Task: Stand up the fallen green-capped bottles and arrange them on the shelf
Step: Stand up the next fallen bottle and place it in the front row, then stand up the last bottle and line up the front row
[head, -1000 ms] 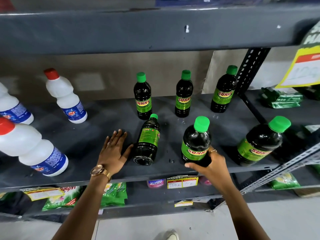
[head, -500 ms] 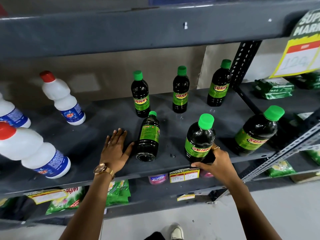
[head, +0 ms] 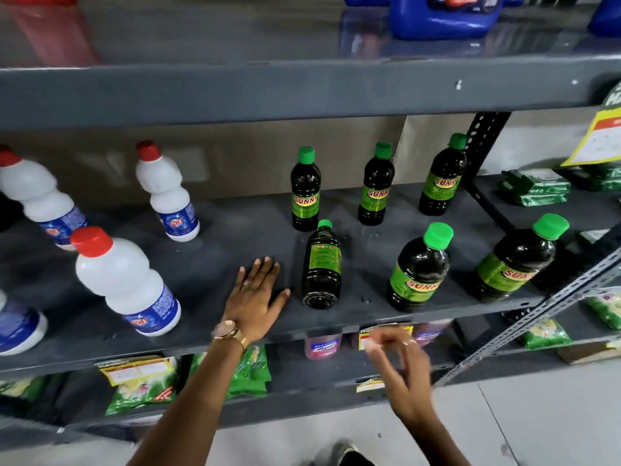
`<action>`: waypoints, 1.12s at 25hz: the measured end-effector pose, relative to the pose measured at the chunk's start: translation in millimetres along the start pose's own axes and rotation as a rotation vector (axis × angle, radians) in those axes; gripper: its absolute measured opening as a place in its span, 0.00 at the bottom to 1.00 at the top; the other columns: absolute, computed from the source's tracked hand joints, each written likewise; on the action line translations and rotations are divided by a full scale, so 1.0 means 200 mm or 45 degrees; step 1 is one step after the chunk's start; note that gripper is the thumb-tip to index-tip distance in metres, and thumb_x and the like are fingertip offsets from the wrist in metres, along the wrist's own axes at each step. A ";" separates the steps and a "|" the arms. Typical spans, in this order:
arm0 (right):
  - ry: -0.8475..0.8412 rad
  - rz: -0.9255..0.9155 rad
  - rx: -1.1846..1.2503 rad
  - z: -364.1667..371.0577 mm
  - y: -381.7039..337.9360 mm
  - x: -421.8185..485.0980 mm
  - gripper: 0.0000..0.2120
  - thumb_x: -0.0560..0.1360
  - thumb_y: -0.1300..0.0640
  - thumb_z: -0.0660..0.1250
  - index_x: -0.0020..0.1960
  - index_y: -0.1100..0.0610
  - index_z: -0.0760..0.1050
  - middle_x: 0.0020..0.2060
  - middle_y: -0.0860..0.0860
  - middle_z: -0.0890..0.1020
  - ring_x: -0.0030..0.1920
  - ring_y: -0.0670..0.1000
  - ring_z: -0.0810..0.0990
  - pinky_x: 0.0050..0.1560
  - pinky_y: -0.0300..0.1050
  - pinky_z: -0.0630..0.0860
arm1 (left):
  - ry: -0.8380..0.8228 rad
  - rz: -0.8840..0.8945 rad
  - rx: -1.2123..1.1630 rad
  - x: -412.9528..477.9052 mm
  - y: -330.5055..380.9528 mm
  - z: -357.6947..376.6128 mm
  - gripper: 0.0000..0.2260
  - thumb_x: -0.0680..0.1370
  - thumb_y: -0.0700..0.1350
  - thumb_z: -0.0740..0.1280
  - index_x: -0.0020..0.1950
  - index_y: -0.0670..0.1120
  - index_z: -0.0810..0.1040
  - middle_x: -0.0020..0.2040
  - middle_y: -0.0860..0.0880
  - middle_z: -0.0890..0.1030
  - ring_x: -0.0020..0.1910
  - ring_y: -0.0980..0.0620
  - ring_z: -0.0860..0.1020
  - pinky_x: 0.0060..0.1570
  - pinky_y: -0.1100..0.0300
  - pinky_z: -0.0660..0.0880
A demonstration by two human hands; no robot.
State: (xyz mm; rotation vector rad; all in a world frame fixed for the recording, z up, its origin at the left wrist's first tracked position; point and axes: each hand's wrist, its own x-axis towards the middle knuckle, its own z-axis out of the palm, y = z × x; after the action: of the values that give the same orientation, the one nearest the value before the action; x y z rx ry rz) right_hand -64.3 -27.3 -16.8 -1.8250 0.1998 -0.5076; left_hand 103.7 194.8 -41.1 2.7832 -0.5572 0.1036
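Observation:
One dark green-capped bottle (head: 322,269) lies on its side on the grey shelf (head: 218,264), cap pointing to the back, base toward me. Three more stand at the back: left (head: 305,190), middle (head: 376,185), right (head: 443,176). Two stand near the front edge, one (head: 418,269) in the middle and one (head: 515,260) at the right. My left hand (head: 257,292) rests flat on the shelf just left of the fallen bottle, thumb close to its base. My right hand (head: 398,366), blurred and empty with fingers apart, hangs below the shelf's front edge.
White red-capped bottles (head: 124,280) (head: 166,191) stand on the shelf's left half. A slanted perforated metal strut (head: 524,317) crosses at the right. Green packets (head: 534,188) lie on the neighbouring shelf, detergent bags (head: 141,385) on the one below. An upper shelf beam (head: 302,92) hangs overhead.
My right hand let go of the front-middle bottle, which stands upright, and dropped back below the shelf edge. The left hand stayed flat beside the fallen bottle.

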 end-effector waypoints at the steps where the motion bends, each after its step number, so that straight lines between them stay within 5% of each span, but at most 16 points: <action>1: -0.066 0.008 0.057 0.10 -0.08 0.05 0.13 0.70 0.41 0.69 0.48 0.49 0.78 0.43 0.48 0.82 0.45 0.50 0.80 0.45 0.46 0.77 | 0.038 -0.061 0.018 0.00 0.00 0.00 0.39 0.72 0.67 0.42 0.75 0.44 0.56 0.77 0.44 0.55 0.76 0.48 0.49 0.73 0.51 0.41; 4: -0.014 0.214 -0.129 0.32 -0.17 0.39 0.27 0.68 0.37 0.69 0.58 0.55 0.74 0.55 0.53 0.78 0.56 0.53 0.78 0.57 0.49 0.74 | 0.084 -0.186 0.040 -0.01 0.00 0.01 0.42 0.70 0.69 0.43 0.75 0.41 0.55 0.76 0.41 0.56 0.76 0.45 0.49 0.73 0.48 0.41; 6: -0.249 0.604 -0.508 0.41 -0.18 0.63 0.43 0.63 0.28 0.66 0.66 0.58 0.70 0.63 0.57 0.75 0.63 0.58 0.75 0.61 0.50 0.71 | 0.080 -0.183 0.039 -0.01 0.01 0.01 0.43 0.70 0.69 0.42 0.75 0.41 0.54 0.77 0.41 0.55 0.76 0.45 0.49 0.74 0.48 0.42; 8: -0.461 0.781 -0.745 0.46 -0.18 0.74 0.48 0.59 0.23 0.64 0.66 0.57 0.71 0.62 0.57 0.78 0.62 0.59 0.77 0.59 0.50 0.73 | 0.071 -0.179 0.037 -0.01 0.00 0.01 0.43 0.70 0.69 0.42 0.75 0.41 0.52 0.77 0.42 0.54 0.76 0.45 0.48 0.74 0.48 0.42; 11: -0.404 0.663 -0.601 0.48 -0.14 0.76 0.40 0.58 0.27 0.68 0.57 0.55 0.78 0.54 0.55 0.83 0.55 0.58 0.81 0.54 0.47 0.76 | 0.087 -0.141 0.078 -0.01 -0.03 0.00 0.41 0.71 0.68 0.43 0.75 0.42 0.56 0.76 0.42 0.58 0.75 0.45 0.54 0.73 0.49 0.49; 14: -0.025 0.461 -0.173 0.51 -0.06 0.66 0.31 0.60 0.35 0.73 0.54 0.55 0.77 0.50 0.55 0.82 0.57 0.57 0.78 0.54 0.47 0.72 | 0.148 -0.070 0.093 0.00 -0.08 -0.01 0.34 0.74 0.64 0.48 0.71 0.44 0.66 0.72 0.43 0.68 0.70 0.43 0.66 0.67 0.46 0.62; 18: 0.116 0.245 -0.009 0.56 -0.05 0.64 0.35 0.58 0.46 0.81 0.58 0.51 0.66 0.52 0.51 0.80 0.56 0.53 0.75 0.55 0.46 0.71 | 0.101 -0.040 0.089 0.02 -0.12 0.01 0.31 0.76 0.63 0.48 0.72 0.45 0.64 0.73 0.43 0.66 0.71 0.42 0.64 0.68 0.50 0.52; 22: 0.035 0.161 0.038 0.55 -0.02 0.65 0.39 0.61 0.59 0.81 0.65 0.49 0.63 0.53 0.45 0.79 0.52 0.44 0.78 0.53 0.30 0.72 | 0.089 -0.039 0.095 0.02 -0.11 0.00 0.33 0.75 0.64 0.45 0.74 0.46 0.58 0.76 0.45 0.60 0.75 0.45 0.55 0.71 0.51 0.43; 24: -0.053 0.148 0.008 0.53 0.04 0.62 0.40 0.65 0.65 0.77 0.71 0.52 0.62 0.56 0.48 0.78 0.55 0.46 0.78 0.59 0.36 0.73 | 0.074 -0.052 0.092 0.02 -0.11 0.00 0.35 0.74 0.65 0.42 0.75 0.48 0.54 0.77 0.47 0.54 0.76 0.48 0.49 0.73 0.52 0.40; 28: -0.001 0.133 -0.124 0.57 0.05 0.61 0.42 0.57 0.51 0.83 0.66 0.55 0.68 0.59 0.51 0.79 0.62 0.51 0.76 0.63 0.49 0.73 | 0.058 -0.069 0.092 0.02 -0.11 -0.01 0.36 0.73 0.66 0.40 0.76 0.48 0.52 0.77 0.47 0.53 0.76 0.49 0.48 0.74 0.51 0.42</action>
State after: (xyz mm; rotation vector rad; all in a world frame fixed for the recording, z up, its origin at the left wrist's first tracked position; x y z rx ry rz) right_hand 96.2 21.3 -23.7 -1.8984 0.3228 -0.4300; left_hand 115.8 213.5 -45.3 2.8555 -0.4752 0.1782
